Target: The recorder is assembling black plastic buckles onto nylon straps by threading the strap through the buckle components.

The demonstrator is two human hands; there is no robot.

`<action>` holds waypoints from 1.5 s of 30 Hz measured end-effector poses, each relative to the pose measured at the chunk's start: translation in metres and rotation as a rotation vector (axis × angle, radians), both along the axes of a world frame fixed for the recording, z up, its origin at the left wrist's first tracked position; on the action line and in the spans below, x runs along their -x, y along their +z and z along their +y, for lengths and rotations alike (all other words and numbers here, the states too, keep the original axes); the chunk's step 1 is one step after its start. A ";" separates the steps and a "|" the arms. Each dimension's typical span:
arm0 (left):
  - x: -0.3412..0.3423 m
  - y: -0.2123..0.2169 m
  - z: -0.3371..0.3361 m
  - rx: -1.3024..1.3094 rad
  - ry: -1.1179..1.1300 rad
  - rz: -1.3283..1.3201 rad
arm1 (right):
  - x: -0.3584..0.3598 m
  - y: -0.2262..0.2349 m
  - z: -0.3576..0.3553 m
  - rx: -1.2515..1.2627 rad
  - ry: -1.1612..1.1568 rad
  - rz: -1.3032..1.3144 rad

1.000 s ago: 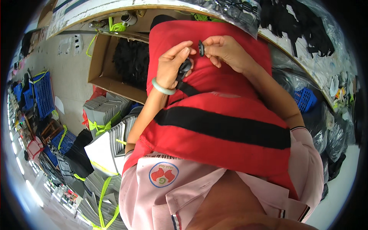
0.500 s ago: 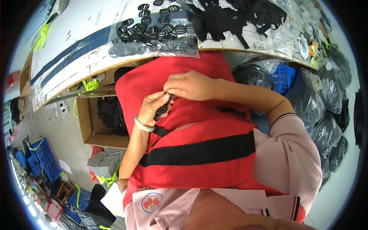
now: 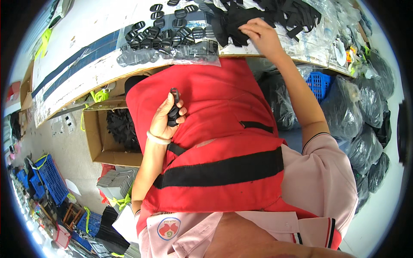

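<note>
Over my red apron (image 3: pixel 202 116), my left hand (image 3: pixel 165 118) is closed around several black plastic strap buckles (image 3: pixel 174 111), stacked in the palm with one standing up above the fingers. Their lower part is hidden by my fingers. My right hand (image 3: pixel 263 38) reaches to the table, its thumb and fingertips pinched at the edge of a pile of black webbing strips (image 3: pixel 247 19). Left of that pile, loose black buckles (image 3: pixel 165 36) lie on and around a clear plastic bag (image 3: pixel 189 53).
The white-topped table (image 3: pixel 77 47) spans the far side, its front edge above my lap. Below it at left stands a cardboard box (image 3: pixel 97 137) with black pieces inside. Black plastic bags (image 3: pixel 344 109) and a blue basket (image 3: pixel 318 86) crowd the right.
My right hand has left my left hand and moved up and right to the webbing pile. The left hand has shifted slightly left, still holding the buckles, one now pointing up.
</note>
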State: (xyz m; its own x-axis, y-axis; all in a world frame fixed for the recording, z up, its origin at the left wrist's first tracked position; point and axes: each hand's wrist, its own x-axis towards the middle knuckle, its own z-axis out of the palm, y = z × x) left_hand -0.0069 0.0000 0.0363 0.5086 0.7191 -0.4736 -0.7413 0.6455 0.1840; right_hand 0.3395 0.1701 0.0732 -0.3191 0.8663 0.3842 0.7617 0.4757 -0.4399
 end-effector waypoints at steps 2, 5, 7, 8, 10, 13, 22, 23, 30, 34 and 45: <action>-0.003 0.003 0.001 -0.053 -0.026 0.048 | -0.003 0.007 0.001 0.045 0.004 -0.001; -0.002 0.003 0.000 -0.041 -0.013 0.070 | -0.001 0.016 -0.008 0.148 0.134 -0.250; -0.002 0.002 0.001 -0.037 -0.011 0.084 | 0.001 0.016 -0.015 0.145 0.128 -0.249; -0.001 0.000 0.001 -0.030 -0.009 0.071 | 0.002 0.015 -0.017 0.140 0.123 -0.248; -0.002 -0.001 0.002 -0.024 -0.011 0.053 | -0.004 0.005 -0.016 0.148 0.113 -0.186; -0.003 0.003 0.002 -0.053 -0.006 0.088 | -0.005 -0.003 -0.015 0.109 0.079 -0.070; -0.013 0.026 0.004 -0.280 0.001 0.472 | 0.070 0.062 -0.051 -0.281 -0.022 0.303; -0.016 0.031 0.003 -0.287 0.037 0.516 | 0.091 0.071 -0.067 0.169 0.009 0.465; -0.031 0.043 0.002 -0.398 0.193 0.662 | 0.142 0.045 -0.122 1.268 0.199 0.787; -0.031 0.041 -0.001 -0.409 0.267 0.813 | 0.144 0.039 -0.118 1.389 0.154 0.930; -0.011 0.027 -0.005 -0.910 0.261 1.339 | 0.154 0.016 -0.112 1.367 0.270 0.982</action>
